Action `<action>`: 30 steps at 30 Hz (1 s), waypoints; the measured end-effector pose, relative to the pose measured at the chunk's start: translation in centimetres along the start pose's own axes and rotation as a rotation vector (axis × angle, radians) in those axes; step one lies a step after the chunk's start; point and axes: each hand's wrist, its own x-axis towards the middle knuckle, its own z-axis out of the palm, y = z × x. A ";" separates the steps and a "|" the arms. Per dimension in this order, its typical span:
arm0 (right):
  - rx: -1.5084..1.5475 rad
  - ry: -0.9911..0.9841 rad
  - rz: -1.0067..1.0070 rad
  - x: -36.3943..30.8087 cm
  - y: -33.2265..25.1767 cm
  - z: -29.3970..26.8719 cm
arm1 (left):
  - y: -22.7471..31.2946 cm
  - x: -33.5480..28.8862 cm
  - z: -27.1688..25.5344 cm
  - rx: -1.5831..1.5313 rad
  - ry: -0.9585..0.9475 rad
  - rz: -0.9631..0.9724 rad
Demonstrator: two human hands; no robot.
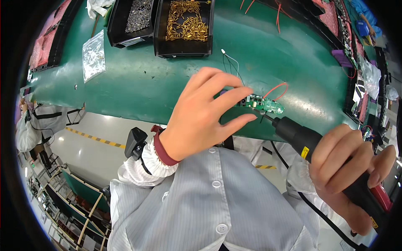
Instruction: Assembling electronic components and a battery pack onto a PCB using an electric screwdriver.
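Note:
A narrow green circuit board [274, 106] lies near the front edge of the green table, a red wire loop [286, 87] rising from it. My left hand [201, 111] is over the board's left end, thumb and index finger spread apart on either side of it. Whether its other fingers touch the board is hidden. My right hand [343, 163] is wrapped round a black corded electric screwdriver [291, 131], which points left. Its thin bit reaches the board's lower edge, beside a small silvery part [263, 112]. Thin wires with a white plug [223, 51] lie behind the board.
Two black bins stand at the back: one with grey small parts [139, 16], one with brass-coloured pins [187, 25]. A clear plastic bag [94, 56] lies left of them. Black trays with pink wrap [360, 98] line the right side. The screwdriver's cord [314, 209] hangs near my body.

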 end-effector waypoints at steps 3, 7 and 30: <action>-0.093 0.060 0.154 0.3 -0.8 0.9 | -0.8 -0.3 0.9 -0.044 -0.004 -0.002; -0.069 0.091 0.105 0.5 0.5 0.8 | -1.0 -0.3 1.1 -0.078 0.010 -0.028; -0.459 -0.083 0.252 4.2 1.5 3.2 | -1.7 -1.8 2.2 -0.145 0.055 -0.014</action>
